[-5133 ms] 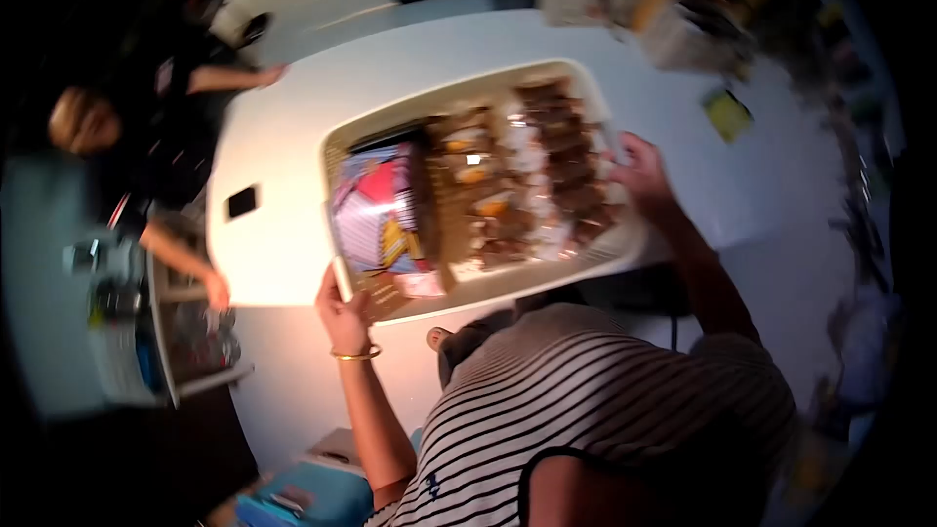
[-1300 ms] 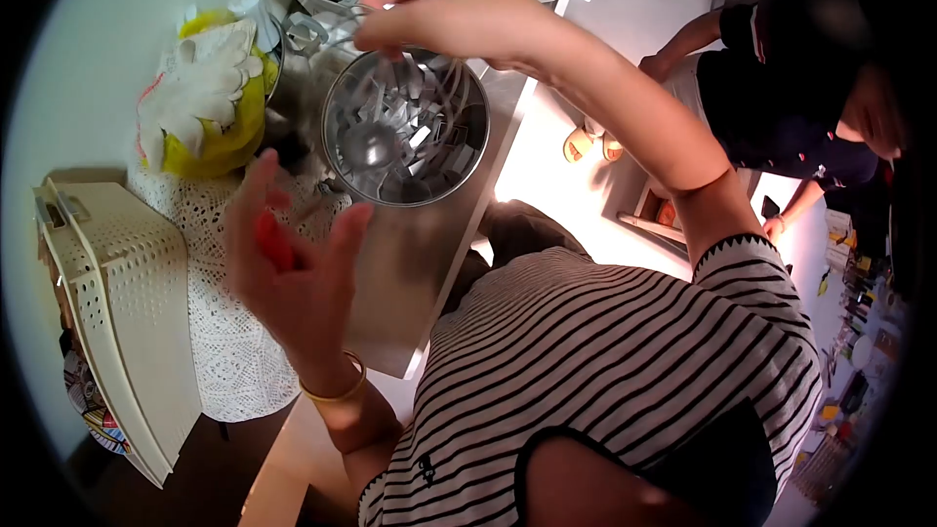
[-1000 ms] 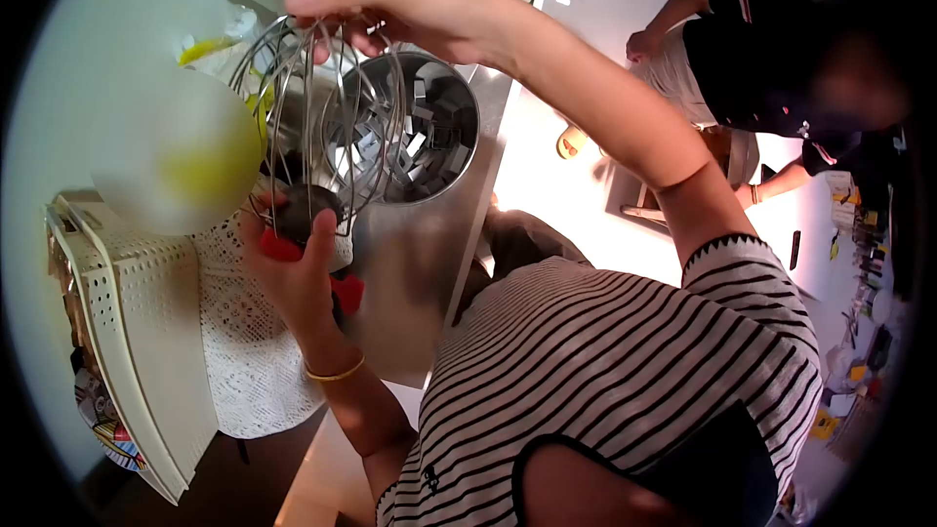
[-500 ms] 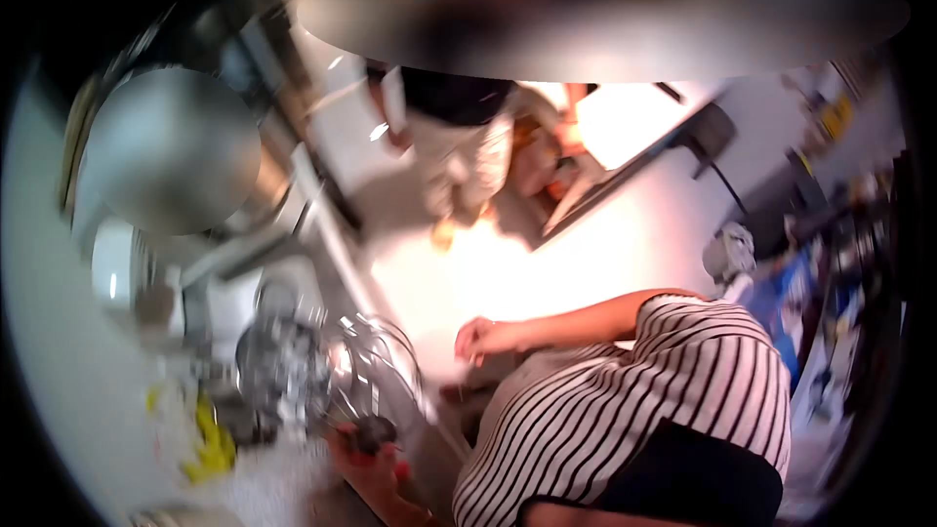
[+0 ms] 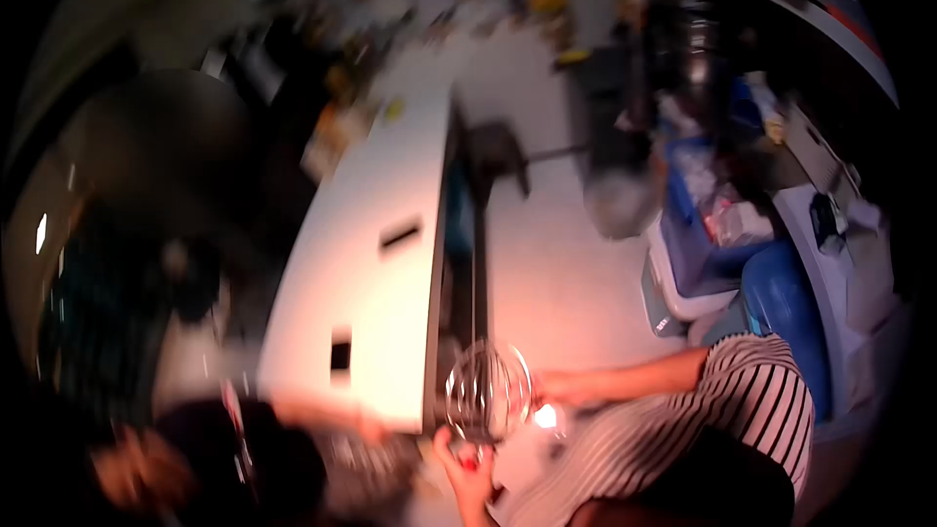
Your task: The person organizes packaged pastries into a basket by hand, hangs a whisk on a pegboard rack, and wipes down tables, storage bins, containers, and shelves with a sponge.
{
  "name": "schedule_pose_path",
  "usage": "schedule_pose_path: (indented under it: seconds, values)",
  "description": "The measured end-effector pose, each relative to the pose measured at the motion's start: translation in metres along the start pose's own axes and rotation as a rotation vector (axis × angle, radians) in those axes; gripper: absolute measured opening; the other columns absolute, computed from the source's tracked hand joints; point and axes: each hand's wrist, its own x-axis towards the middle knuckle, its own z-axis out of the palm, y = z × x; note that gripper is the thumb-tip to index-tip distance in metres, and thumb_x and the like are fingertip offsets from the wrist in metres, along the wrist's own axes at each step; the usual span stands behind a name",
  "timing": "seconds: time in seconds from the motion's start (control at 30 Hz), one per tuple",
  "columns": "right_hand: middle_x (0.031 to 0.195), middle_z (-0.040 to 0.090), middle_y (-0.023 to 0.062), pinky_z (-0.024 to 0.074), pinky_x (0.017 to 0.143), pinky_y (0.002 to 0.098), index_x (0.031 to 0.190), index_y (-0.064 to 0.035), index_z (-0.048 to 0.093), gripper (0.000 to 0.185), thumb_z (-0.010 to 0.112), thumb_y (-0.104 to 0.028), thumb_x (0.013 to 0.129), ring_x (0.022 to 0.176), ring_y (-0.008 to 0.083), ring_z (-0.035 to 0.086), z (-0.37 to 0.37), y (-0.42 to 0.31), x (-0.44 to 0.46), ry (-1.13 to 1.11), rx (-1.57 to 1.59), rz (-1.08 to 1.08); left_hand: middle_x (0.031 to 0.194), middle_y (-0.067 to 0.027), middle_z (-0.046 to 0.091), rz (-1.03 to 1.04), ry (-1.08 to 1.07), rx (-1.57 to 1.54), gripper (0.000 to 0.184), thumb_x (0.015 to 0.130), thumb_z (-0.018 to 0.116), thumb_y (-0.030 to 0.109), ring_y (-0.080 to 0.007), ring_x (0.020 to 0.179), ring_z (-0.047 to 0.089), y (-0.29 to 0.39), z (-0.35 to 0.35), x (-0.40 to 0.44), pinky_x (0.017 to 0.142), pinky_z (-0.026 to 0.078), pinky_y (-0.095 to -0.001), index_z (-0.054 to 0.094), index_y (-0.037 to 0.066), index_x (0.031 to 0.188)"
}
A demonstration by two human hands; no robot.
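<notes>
Wire whisk (image 5: 488, 388) sits in the left hand (image 5: 468, 464), near the white table's (image 5: 356, 283) edge, with fingers curled about its base. The right hand (image 5: 561, 388) is right by the wires; blur hides whether its fingers touch them or how they are set. Two dark objects (image 5: 340, 356) lie on the table

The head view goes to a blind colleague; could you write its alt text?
The left hand holds a wire whisk, the right hand close beside it. A white table bears two dark objects; another person is near it.
</notes>
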Motion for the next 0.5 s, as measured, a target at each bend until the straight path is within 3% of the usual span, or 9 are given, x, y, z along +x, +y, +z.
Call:
schedule_pose_path:
  seconds: [0.03,0.1,0.17,0.2,0.23,0.3,0.33,0.4,0.5]
  values:
    - [0.103,0.065,0.0056,0.0429,0.059,0.0193,0.127,-0.014,0.044,0.038,0.05,-0.016,0.089,0.074,0.0112,0.063,-0.032,-0.017,-0.001,-0.037,0.044,-0.038,0.074,0.0029,0.045,0.067,-0.035,-0.073,0.048,0.069,0.066,-0.008,-0.0058,0.063,0.044,-0.033,0.013,0.035,0.055,0.038,-0.0183,0.047,0.005,0.111]
    - [0.1,0.065,0.0063,0.0422,0.059,0.0202,0.127,-0.0101,0.042,0.041,0.051,-0.015,0.088,0.074,0.0117,0.063,-0.063,-0.059,-0.008,0.071,-0.005,-0.004,0.116,-0.01,0.042,0.116,-0.281,0.361,0.057,0.08,0.065,0.016,-0.0241,0.099,0.046,-0.062,0.027,0.093,0.086,0.041,-0.0588,0.033,0.016,0.128]
    - [0.096,0.065,0.0064,0.0427,0.06,0.021,0.124,-0.008,0.042,0.04,0.053,-0.01,0.085,0.072,0.0118,0.062,-0.114,-0.104,-0.003,0.088,-0.12,-0.116,0.094,-0.0113,0.051,-0.195,-0.216,0.104,0.039,0.079,0.06,0.006,-0.0195,0.087,0.052,-0.062,0.082,0.137,0.063,0.05,-0.0315,0.047,0.012,0.114]
    - [0.096,0.065,0.0064,0.0427,0.06,0.021,0.124,-0.008,0.042,0.04,0.053,-0.01,0.085,0.072,0.0118,0.062,-0.14,-0.116,0.011,0.096,-0.11,-0.094,0.083,-0.0091,0.052,0.27,-0.262,0.505,0.025,0.078,0.058,0.001,-0.0199,0.075,0.053,-0.062,0.101,0.169,0.044,0.043,-0.026,0.049,0.011,0.099]
    - [0.093,0.064,0.0063,0.0441,0.061,0.0221,0.121,-0.007,0.042,0.039,0.053,-0.006,0.084,0.071,0.0119,0.061,-0.175,-0.138,0.026,0.141,-0.147,-0.193,0.077,-0.0062,0.053,-0.234,-0.35,0.166,0.018,0.077,0.059,0.002,-0.0174,0.069,0.053,-0.082,0.121,0.208,0.043,0.042,-0.0289,0.046,0.01,0.088]
    - [0.083,0.062,0.006,0.0484,0.063,0.0252,0.115,-0.0051,0.043,0.036,0.052,0.001,0.081,0.067,0.0122,0.059,-0.219,-0.207,0.047,0.21,-0.178,-0.379,0.071,-0.003,0.052,-0.121,-0.399,0.282,0.021,0.077,0.059,0.001,-0.0131,0.068,0.053,-0.111,0.163,0.293,0.048,0.044,-0.0335,0.041,0.012,0.079]
    - [0.082,0.062,0.006,0.0492,0.063,0.0253,0.115,-0.0048,0.043,0.035,0.051,0.001,0.081,0.067,0.0121,0.059,-0.236,-0.242,0.052,0.221,-0.213,-0.411,0.076,-0.0047,0.057,0.355,-0.284,0.38,0.02,0.079,0.063,0.018,-0.014,0.069,0.056,-0.09,0.194,0.325,0.056,0.046,-0.0348,0.051,0.011,0.094]
    - [0.078,0.061,0.0064,0.0498,0.059,0.0249,0.113,-0.0045,0.044,0.032,0.051,0.0,0.082,0.064,0.0121,0.059,-0.28,-0.311,0.069,0.283,-0.301,-0.507,0.069,0.0045,0.04,-0.091,-0.29,-0.042,0.033,0.064,0.07,-0.006,-0.0056,0.065,0.042,-0.09,0.249,0.408,0.059,0.037,-0.0182,0.047,0.005,0.085]
    - [0.071,0.062,0.0078,0.0487,0.05,0.0233,0.108,-0.0033,0.046,0.026,0.051,-0.002,0.083,0.054,0.0126,0.059,-0.342,-0.425,0.089,0.483,-0.403,-0.6,0.064,0.0051,0.045,0.13,-0.291,-0.126,0.02,0.071,0.069,-0.002,-0.0035,0.061,0.04,-0.062,0.344,0.525,0.054,0.035,-0.019,0.05,0.002,0.067]
